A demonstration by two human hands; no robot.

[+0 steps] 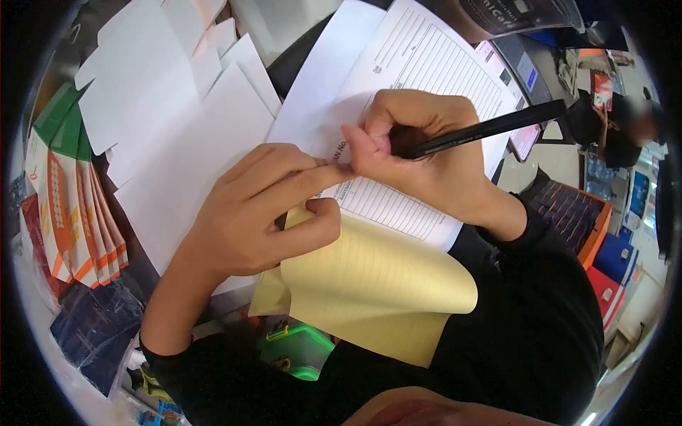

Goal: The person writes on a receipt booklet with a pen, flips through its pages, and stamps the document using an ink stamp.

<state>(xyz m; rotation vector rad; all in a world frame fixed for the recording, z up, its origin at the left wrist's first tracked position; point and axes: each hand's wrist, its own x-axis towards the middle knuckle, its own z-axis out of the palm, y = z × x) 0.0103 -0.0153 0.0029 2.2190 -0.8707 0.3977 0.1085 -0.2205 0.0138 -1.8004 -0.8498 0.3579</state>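
Observation:
A black pen (497,128) is held in my right hand (426,153), its barrel pointing up to the right and its tip hidden by the fingers. My left hand (263,206) lies on the paper with bent fingers, its index fingertip against the right hand. Between that index finger and thumb, any held paper is too small to make out. Both hands are over a white printed form pad (433,71) with ruled lines. A yellow lined sheet (376,284) curls below them, beside the left thumb.
White cut paper sheets (156,106) spread at the left, near orange and green packets (67,206). A cup (511,14) and a phone (526,142) are at the upper right. Below is a green container (298,348). Another person (625,131) is at the far right.

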